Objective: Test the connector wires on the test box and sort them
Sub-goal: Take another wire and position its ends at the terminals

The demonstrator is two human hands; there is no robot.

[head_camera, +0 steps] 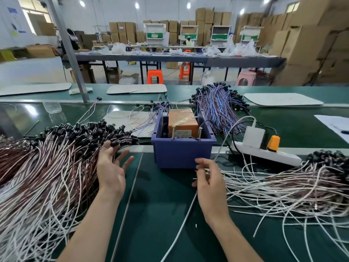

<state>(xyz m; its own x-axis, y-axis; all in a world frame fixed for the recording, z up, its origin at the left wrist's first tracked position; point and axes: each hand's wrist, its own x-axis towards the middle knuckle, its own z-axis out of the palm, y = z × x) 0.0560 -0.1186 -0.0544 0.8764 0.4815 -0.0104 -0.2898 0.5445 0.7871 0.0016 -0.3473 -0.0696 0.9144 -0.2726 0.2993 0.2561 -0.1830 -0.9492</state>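
Note:
An orange test box (pixel 182 120) with two upright screw posts sits inside a blue plastic bin (pixel 182 151) at the middle of the green bench. A big pile of white and brown connector wires with black heads (pixel 56 163) lies to the left. My left hand (pixel 111 167) is spread with straight fingers at that pile's right edge, touching black heads. A second spread of white wires (pixel 279 186) lies to the right. My right hand (pixel 209 182) pinches the bare ends of wires from it, just in front of the bin.
Behind the bin lies a heap of blue and purple wires (pixel 219 106). A white power strip (pixel 264 153) with a white adapter and an orange plug sits right of the bin. A metal post (pixel 75 72) rises at the back left. Papers (pixel 334 125) lie far right.

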